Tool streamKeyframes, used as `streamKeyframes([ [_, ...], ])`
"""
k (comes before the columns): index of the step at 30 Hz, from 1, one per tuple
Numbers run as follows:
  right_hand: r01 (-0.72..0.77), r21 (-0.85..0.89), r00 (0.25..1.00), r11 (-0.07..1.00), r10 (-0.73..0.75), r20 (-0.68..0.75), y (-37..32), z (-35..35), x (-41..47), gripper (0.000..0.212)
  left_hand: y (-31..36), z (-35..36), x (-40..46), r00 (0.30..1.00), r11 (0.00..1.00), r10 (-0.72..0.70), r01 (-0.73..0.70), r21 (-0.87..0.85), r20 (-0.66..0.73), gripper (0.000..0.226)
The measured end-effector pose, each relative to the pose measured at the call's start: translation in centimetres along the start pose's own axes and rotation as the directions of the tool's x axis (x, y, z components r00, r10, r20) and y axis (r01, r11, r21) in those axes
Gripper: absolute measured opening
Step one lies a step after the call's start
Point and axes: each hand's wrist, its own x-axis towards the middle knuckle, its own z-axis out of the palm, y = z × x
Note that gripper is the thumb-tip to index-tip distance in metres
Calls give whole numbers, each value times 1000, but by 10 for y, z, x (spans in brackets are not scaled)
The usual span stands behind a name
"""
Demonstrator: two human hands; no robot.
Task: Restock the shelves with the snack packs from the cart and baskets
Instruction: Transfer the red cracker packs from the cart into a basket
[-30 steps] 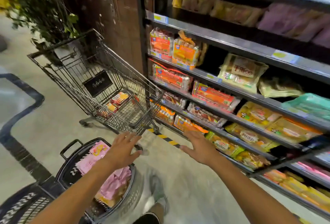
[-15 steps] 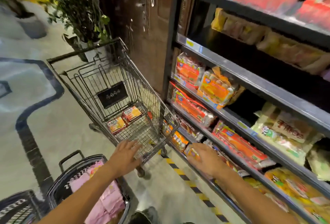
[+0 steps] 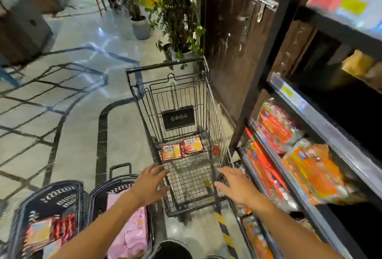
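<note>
A wire shopping cart [image 3: 215, 114] stands straight ahead, beside the shelves [image 3: 322, 122] on the right. Two orange snack packs [image 3: 182, 148] lie on its floor at the far end. My left hand [image 3: 149, 183] hovers at the cart's near left rim, fingers spread, holding nothing. My right hand [image 3: 232, 184] is at the near right rim, fingers also straight and empty. A black basket [image 3: 118, 188] with pink packs [image 3: 134, 232] sits under my left forearm. A second black basket [image 3: 47, 196] at the lower left holds red and orange packs [image 3: 51, 232].
The shelves carry orange and red snack bags [image 3: 310, 174] on the middle levels. A dark wooden door [image 3: 233, 37] stands behind the cart. Potted plants [image 3: 179, 17] stand by the door. Open tiled floor [image 3: 62, 114] spreads to the left.
The view has swung left so the cart is now straight ahead. My right hand left the lower shelf and came to the cart's near right rim. Both hands stay empty.
</note>
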Motion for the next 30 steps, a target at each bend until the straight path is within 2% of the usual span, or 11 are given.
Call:
streamKeyframes([
  [2, 54, -8, 998, 998, -54, 30, 2, -8, 19, 78, 2, 0, 1, 999, 999, -52, 52, -5, -10, 76],
  [5, 97, -15, 992, 995, -95, 78, 1, -16, 49, 71, 5, 0, 3, 994, 994, -110, 110, -30, -1, 89],
  [9, 107, -22, 989, 994, -105, 103, -5, -18, 84, 63, -1, 6, 21, 987, 984, -157, 159, -78, 32, 85],
  [12, 60, -3, 988, 998, -59, 145, -5, -16, 109, 63, -7, 8, 44, 990, 985, -131, 136, -106, 57, 70],
  [15, 10, 37, 990, 999, -15, 139, -4, -14, 127, 62, -16, 12, 74, 993, 987, -101, 109, -119, 68, 69],
  [20, -81, -5, 988, 997, 81, 132, 10, -10, 144, 63, -25, 26, 120, 988, 982, -59, 83, -167, 144, 69],
  [25, -109, -12, 979, 994, 110, 173, 30, -9, 172, 62, -35, 39, 163, 965, 967, -87, 141, -210, 246, 72],
  [30, -93, -17, 970, 996, 94, 225, 37, 5, 246, 64, -50, 50, 209, 954, 948, -144, 209, -239, 263, 72],
])
